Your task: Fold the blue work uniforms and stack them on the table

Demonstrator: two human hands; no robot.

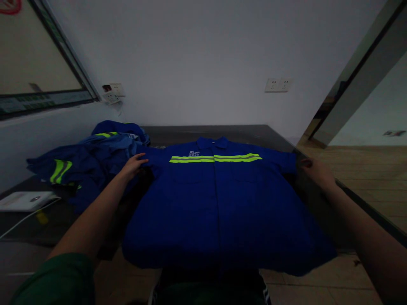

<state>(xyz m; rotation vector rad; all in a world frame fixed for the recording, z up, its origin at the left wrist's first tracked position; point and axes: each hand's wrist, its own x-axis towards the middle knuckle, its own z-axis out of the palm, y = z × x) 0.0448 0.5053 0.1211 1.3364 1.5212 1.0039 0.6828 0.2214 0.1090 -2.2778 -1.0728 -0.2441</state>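
Observation:
A blue work jacket (216,203) with a yellow-green reflective stripe across the chest lies spread flat, front up, collar away from me, on a dark table (248,133). Its hem hangs over the near edge. My left hand (133,165) rests on the jacket's left shoulder, fingers extended and lying on the cloth. My right hand (314,169) is at the right shoulder and sleeve end, fingers curled on the fabric edge.
A heap of similar blue garments (92,156) with reflective stripes lies at the table's left. A white flat device (25,200) with a cable sits near the left edge. Wall sockets (278,84) are behind. A doorway and wooden floor (365,169) lie to the right.

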